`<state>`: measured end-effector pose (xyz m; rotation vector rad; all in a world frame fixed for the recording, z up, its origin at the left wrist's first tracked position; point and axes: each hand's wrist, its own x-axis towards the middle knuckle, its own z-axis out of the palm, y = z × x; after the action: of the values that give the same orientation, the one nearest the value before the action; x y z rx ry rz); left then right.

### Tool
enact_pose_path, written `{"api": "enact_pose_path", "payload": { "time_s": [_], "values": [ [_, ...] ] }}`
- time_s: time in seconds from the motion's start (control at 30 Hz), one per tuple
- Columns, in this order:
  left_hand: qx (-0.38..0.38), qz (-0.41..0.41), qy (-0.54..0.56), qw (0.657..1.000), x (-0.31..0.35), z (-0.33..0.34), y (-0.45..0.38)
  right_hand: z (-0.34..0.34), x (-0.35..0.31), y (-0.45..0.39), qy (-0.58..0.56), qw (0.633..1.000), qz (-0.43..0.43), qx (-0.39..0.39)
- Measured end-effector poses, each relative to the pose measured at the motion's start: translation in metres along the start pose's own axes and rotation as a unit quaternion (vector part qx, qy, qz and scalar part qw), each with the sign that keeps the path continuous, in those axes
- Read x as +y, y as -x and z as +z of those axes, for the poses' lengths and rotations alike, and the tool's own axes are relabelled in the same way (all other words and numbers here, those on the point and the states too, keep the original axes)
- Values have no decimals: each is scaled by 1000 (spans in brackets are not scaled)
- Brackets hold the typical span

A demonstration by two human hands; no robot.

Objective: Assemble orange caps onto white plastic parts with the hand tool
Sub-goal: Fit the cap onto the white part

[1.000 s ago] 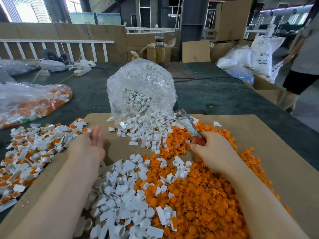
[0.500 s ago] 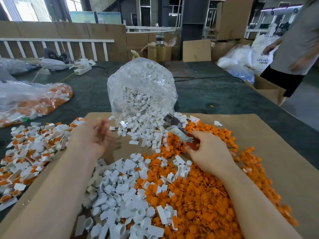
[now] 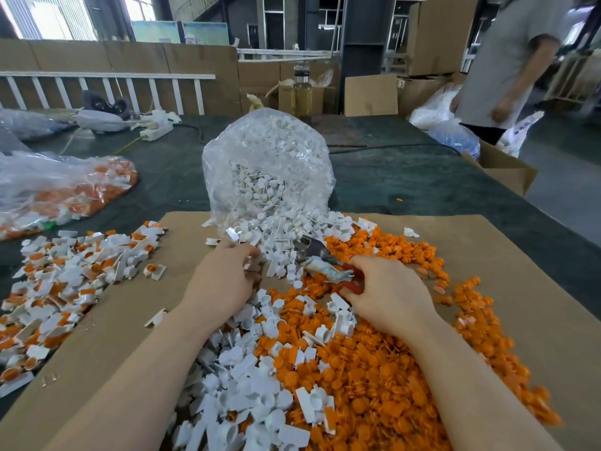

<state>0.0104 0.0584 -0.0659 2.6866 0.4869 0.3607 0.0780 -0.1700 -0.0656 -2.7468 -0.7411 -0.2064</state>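
Your right hand (image 3: 387, 297) sits just right of the middle of the frame, fingers curled around the red handles of the hand tool (image 3: 320, 260), whose metal head points up and left over the seam where white meets orange. Your left hand (image 3: 224, 281) is just left of center, fingers bent down into the edge of the white plastic parts (image 3: 283, 242) that spill from the mouth of the clear bag (image 3: 266, 164); its fingertips are hidden among the pieces, so you cannot tell whether it pinches one or merely touches them. The orange caps (image 3: 383, 369) lie in a broad heap across the lower right of the brown cardboard sheet (image 3: 507, 255), running under your right forearm, with more loose white parts mixed in along the lower middle. At the left edge of the frame a separate pile of white parts with orange caps fitted (image 3: 61, 281) spreads off the cardboard onto the dark green counter (image 3: 406, 183). In the upper left a second clear bag of orange and white pieces (image 3: 65, 190) rests on the counter, and beyond it a white power strip (image 3: 157, 128). A glass bottle (image 3: 301, 92) stands at the far edge behind the bag, and a person in a grey shirt (image 3: 507, 56) stands at the upper right.
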Motion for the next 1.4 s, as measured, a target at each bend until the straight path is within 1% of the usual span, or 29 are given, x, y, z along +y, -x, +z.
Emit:
{"api": "enact_pose_path", "payload": {
  "time_s": [0.07, 0.17, 0.3, 0.43, 0.5, 0.53, 0.57, 0.63, 0.67, 0.7, 0.73, 0.77, 0.83, 0.9, 1.0, 1.07, 1.1, 1.13, 1.23, 1.27, 1.3, 1.4],
  "values": [
    [-13, -9, 4, 1000, -1, -1, 0, 0, 0, 0, -6, 1000, -2, -8],
    [-6, -19, 14, 1000, -1, -4, -1, -2, -1, 0, -10, 1000, -4, -14],
    [1, -37, -10, 999, 0, -6, 0, -5, 1, 0, -38, 999, 6, 14],
    [3, -70, 125, 990, 2, -12, 1, -12, 2, 1, -93, 995, 8, 44],
    [-6, -85, 204, 975, 4, -16, 1, -14, 2, 1, -121, 991, 11, 57],
    [-17, -100, 271, 957, 6, -19, 1, -15, 2, 1, -139, 988, 15, 62],
    [-32, -116, 353, 928, 8, -21, 1, -16, 1, 2, -158, 985, 20, 68],
    [-56, -144, 496, 855, 15, -27, 1, -18, 1, 3, -187, 978, 27, 84],
    [-60, -156, 543, 823, 18, -30, 2, -19, 0, 3, -199, 975, 28, 93],
    [-62, -165, 577, 797, 22, -33, 3, -19, 0, 3, -216, 971, 29, 101],
    [-65, -167, 600, 780, 24, -36, 4, -20, 0, 4, -237, 965, 31, 106],
    [-74, -161, 611, 771, 27, -38, 5, -21, -1, 4, -262, 958, 34, 111],
    [-99, -145, 600, 780, 32, -41, 8, -21, -1, 5, -315, 940, 43, 120],
    [-115, -134, 570, 802, 39, -41, 11, -22, -3, 6, -355, 925, 53, 121],
    [-75, -110, 519, 845, 50, -38, 16, -23, -4, 6, -389, 911, 54, 123],
    [-54, -99, 497, 861, 54, -34, 18, -24, -6, 6, -412, 902, 51, 122],
    [-58, -101, 501, 858, 56, -32, 20, -24, -6, 6, -427, 895, 50, 119],
    [-70, -104, 517, 847, 58, -31, 21, -24, -7, 7, -439, 890, 48, 117],
    [-121, -113, 578, 799, 64, -30, 26, -24, -8, 7, -439, 890, 32, 122],
    [-135, -111, 586, 791, 65, -30, 27, -24, -9, 8, -438, 890, 28, 122],
    [-141, -109, 584, 792, 65, -29, 28, -24, -9, 8, -440, 890, 24, 121],
    [-116, -102, 553, 819, 67, -27, 29, -23, -11, 8, -456, 882, 20, 114]
  ]
}}
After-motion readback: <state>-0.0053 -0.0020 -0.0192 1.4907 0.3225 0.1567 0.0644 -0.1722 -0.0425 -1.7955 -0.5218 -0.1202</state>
